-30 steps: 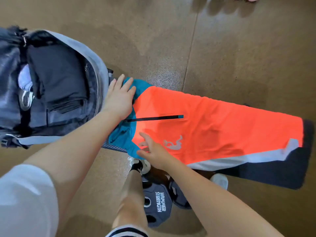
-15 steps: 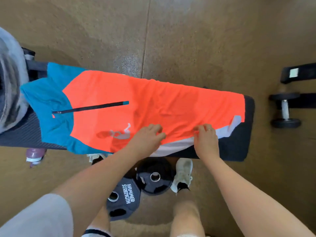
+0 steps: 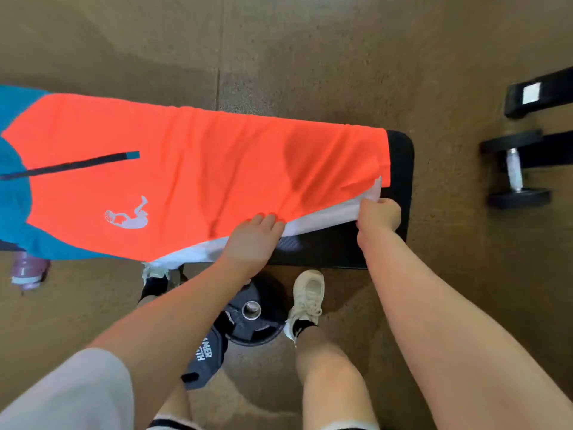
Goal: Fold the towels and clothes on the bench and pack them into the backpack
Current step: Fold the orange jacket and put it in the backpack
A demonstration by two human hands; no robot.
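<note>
An orange garment (image 3: 217, 169) with a teal top, a black zip, a white side stripe and a small white logo lies stretched along the black bench (image 3: 400, 169). My left hand (image 3: 252, 240) grips its near white edge at the middle of the bench. My right hand (image 3: 376, 214) pinches the white corner at the garment's right end and lifts it a little off the pad. The backpack is out of view.
A dumbbell (image 3: 514, 172) and a black rack foot (image 3: 539, 94) lie on the floor to the right. Weight plates (image 3: 251, 315) sit by my feet under the bench. A purple bottle (image 3: 29, 271) lies at the left.
The view has swung right, away from the backpack. Both hands moved along the near edge toward the garment's right end, and my right hand has raised the white corner.
</note>
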